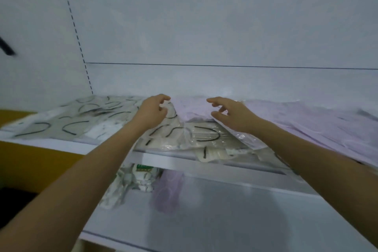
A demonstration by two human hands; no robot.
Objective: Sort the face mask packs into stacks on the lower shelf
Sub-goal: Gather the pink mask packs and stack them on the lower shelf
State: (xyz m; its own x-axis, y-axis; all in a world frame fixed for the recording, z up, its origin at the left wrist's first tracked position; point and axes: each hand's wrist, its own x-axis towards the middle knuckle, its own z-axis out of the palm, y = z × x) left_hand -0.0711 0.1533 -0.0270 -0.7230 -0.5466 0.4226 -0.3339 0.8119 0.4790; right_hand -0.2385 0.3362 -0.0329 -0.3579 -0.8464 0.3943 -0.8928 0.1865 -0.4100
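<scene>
Clear packs of cream face masks with black ear loops point(86, 116) lie spread over the left of the upper shelf point(163, 160). Lilac mask packs point(306, 120) cover its right side. My left hand point(152, 111) hovers over a raised cream pack point(170, 111), fingers loosely curled, holding nothing that I can see. My right hand point(231, 115) reaches over the edge of a lilac pack point(194, 108) with fingers spread. On the lower shelf point(235, 221) lie a cream pack stack point(131, 182) and a lilac pack stack point(166, 190).
The white back panel point(204, 26) rises behind the upper shelf. A slotted upright point(77, 35) runs down at the left. A yellow-brown surface point(30, 165) shows beside the shelving at the left. A dark object point(7, 47) sits at the far left edge.
</scene>
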